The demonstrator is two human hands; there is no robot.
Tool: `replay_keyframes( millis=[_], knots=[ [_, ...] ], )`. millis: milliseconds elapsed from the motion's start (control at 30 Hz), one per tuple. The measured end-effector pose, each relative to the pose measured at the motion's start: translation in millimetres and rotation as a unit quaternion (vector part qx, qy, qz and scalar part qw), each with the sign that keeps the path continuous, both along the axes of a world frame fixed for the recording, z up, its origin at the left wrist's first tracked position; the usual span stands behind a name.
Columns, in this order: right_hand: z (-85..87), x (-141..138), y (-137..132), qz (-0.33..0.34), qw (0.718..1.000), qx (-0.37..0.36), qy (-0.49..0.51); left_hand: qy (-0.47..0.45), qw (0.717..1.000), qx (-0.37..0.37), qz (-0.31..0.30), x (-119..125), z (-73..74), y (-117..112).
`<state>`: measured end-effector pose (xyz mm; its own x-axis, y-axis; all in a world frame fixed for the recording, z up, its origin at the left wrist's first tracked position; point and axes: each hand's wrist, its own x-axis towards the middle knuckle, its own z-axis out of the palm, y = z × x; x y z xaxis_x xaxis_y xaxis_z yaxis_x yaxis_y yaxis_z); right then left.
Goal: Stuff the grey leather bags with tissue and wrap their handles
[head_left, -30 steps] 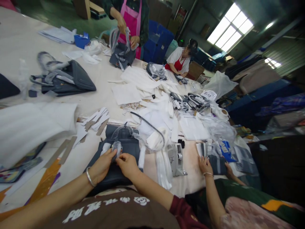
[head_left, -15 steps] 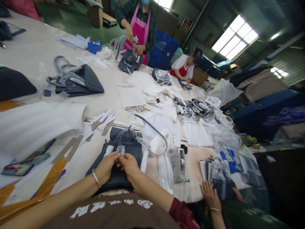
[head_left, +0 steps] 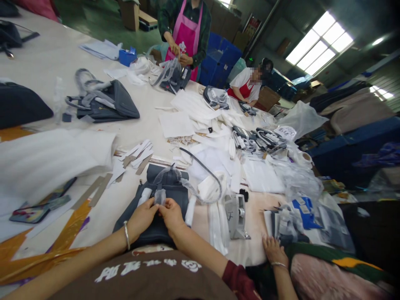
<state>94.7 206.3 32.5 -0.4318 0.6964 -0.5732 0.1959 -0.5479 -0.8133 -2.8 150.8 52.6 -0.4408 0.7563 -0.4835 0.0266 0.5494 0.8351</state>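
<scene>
A dark grey handbag (head_left: 168, 189) lies flat on the table edge right in front of me. My left hand (head_left: 142, 216) and my right hand (head_left: 171, 214) meet over its middle, fingers pinched together on a small clear plastic wrap (head_left: 160, 196) that sits around a fitting on the bag. A dark strap in clear film (head_left: 203, 166) curves off the bag to the right. White paper rolls (head_left: 190, 204) lie against the bag's right side.
A grey tape dispenser (head_left: 236, 214) stands right of the bag. A neighbour's hand (head_left: 273, 250) rests at the table edge on the right. Another grey handbag (head_left: 106, 102) lies far left, white foam sheets (head_left: 46, 160) at left. A person in a pink apron (head_left: 186, 31) works opposite.
My hands have stayed pinched on the plastic wrap and shifted slightly up the bag. The neighbour's hand drew back toward the table edge. The view has tilted a little.
</scene>
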Motion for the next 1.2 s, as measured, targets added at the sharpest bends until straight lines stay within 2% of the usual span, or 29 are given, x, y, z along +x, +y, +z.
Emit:
replay_keyframes(
  millis=[67,133,200,300,400,467,567,633,733,867,1033,1100,1200],
  knots=[
    [-7.4,1,2,0.001,1.000,0.004,-0.003,0.033,0.998,0.013,-0.050,-7,2.2,-3],
    [-13.7,2,3,0.001,1.000,0.000,-0.006,0.068,0.995,0.021,-0.075,-17,4.4,-9],
    [-18.5,3,3,0.000,1.000,-0.011,-0.004,0.143,0.987,0.007,-0.075,-30,2.8,-15],
    [-21.8,2,4,-0.007,1.000,-0.019,0.005,0.211,0.974,-0.042,-0.074,-48,-10.4,-23],
    [-19.3,0,7,-0.004,1.000,-0.030,0.002,0.142,0.981,-0.116,-0.069,-57,-27.8,-25],
    [-15.7,-1,9,0.002,0.999,-0.042,-0.001,0.065,0.988,-0.133,-0.044,-56,-32.7,-23],
    [-12.7,-3,11,0.003,0.999,-0.045,0.026,-0.085,0.994,-0.051,0.034,-50,-24.7,-22],
    [-13.7,-5,10,0.003,0.997,-0.048,0.054,-0.171,0.981,0.039,0.082,-45,-13.2,-24],
    [-17.6,-8,7,0.018,0.994,-0.058,0.087,-0.216,0.965,0.109,0.098,-40,1.4,-27],
    [-20.3,-10,4,0.045,0.988,-0.062,0.131,-0.171,0.981,0.078,0.049,-34,5.3,-26],
    [-19.5,-10,5,0.074,0.988,-0.079,0.106,0.001,0.999,0.053,-0.014,-31,-4.0,-20],
    [-19.0,-11,5,0.079,0.989,-0.086,0.095,0.054,0.998,0.040,-0.017,-29,-6.9,-17],
    [-18.0,-12,6,0.078,0.986,-0.114,0.088,0.060,0.998,0.004,-0.003,-26,-7.8,-14]
  ],
)
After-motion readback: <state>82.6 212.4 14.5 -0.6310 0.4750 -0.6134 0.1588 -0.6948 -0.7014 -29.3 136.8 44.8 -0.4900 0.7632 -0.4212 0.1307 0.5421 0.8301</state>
